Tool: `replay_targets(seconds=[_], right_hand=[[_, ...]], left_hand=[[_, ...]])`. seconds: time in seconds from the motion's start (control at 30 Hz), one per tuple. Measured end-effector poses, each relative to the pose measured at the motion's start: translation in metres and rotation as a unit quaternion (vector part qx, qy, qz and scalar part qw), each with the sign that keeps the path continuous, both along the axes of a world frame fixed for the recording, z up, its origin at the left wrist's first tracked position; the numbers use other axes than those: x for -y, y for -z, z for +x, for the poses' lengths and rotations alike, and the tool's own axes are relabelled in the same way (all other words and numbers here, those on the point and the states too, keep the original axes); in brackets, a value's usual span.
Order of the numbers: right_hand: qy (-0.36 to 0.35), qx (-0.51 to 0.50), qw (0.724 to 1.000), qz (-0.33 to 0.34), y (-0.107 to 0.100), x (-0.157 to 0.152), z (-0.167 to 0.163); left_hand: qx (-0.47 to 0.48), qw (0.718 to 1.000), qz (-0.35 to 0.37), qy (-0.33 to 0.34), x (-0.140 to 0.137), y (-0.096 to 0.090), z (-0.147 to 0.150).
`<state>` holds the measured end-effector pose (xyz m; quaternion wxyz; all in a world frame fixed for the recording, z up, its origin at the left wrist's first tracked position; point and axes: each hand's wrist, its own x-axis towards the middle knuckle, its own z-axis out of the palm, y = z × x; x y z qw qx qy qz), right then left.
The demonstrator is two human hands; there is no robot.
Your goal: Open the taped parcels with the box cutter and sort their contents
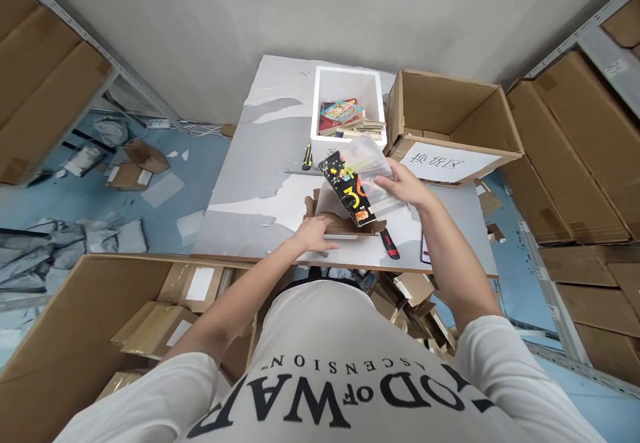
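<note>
- Head view: at frame centre, the right hand (403, 183) pinches a clear plastic pouch with a black number-printed panel (351, 191), probably keeping it tilted over a torn brown cardboard carton (345, 227).
- Just below left, the left hand (315, 234) grips the carton's near edge, seemingly steadying it.
- A black-and-red cutter (390, 244) lies beside the carton's right, presumably for easy reach.

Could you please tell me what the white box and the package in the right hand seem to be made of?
The white box looks like matte foam, judging by its thick, white rim. The package in the right hand seems translucent, faintly shiny plastic, as things show hazily through it; its black printed part could be card or film.
</note>
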<state>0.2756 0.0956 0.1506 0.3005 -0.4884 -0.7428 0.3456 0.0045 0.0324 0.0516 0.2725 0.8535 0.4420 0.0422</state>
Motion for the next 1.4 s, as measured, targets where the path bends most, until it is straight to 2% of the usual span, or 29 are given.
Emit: replay_targets(seconds=[0.1,0.17,0.23,0.33,0.43,0.6,0.73,0.9,1.07,1.17,1.4], right_hand=[[0.063,-0.159,0.983,-0.06,0.012,0.026,-0.002],[0.118,-0.243,0.959,-0.085,0.024,0.045,-0.011],[0.182,-0.299,0.931,-0.101,0.04,0.064,-0.023],[0.259,-0.341,0.896,-0.116,0.065,0.087,-0.042],[0.28,-0.363,0.878,-0.137,0.085,0.1,-0.056],[0.268,-0.403,0.857,-0.178,0.097,0.105,-0.059],[0.253,-0.406,0.856,-0.195,0.094,0.103,-0.053],[0.269,-0.401,0.852,-0.202,0.089,0.098,-0.039],[0.288,-0.416,0.847,-0.163,0.082,0.084,-0.02],[0.324,-0.415,0.841,-0.126,0.081,0.071,-0.008],[0.412,-0.46,0.784,-0.061,0.104,0.034,0.011]], left_hand=[[0.194,0.978,-0.042,-0.056,-0.002,-0.015,0.003],[0.328,0.934,-0.091,-0.107,0.001,-0.021,0.01],[0.433,0.877,-0.155,-0.143,0.005,-0.023,0.02],[0.509,0.808,-0.223,-0.195,0.013,-0.017,0.032],[0.532,0.773,-0.255,-0.231,0.018,-0.004,0.033],[0.533,0.756,-0.294,-0.24,0.019,0.01,0.026],[0.542,0.746,-0.296,-0.249,0.021,0.006,0.026],[0.569,0.717,-0.308,-0.26,0.023,0.002,0.022],[0.594,0.691,-0.31,-0.27,0.02,-0.002,0.013],[0.606,0.682,-0.302,-0.277,0.019,-0.006,0.009],[0.62,0.664,-0.288,-0.303,0.015,-0.012,-0.001]])
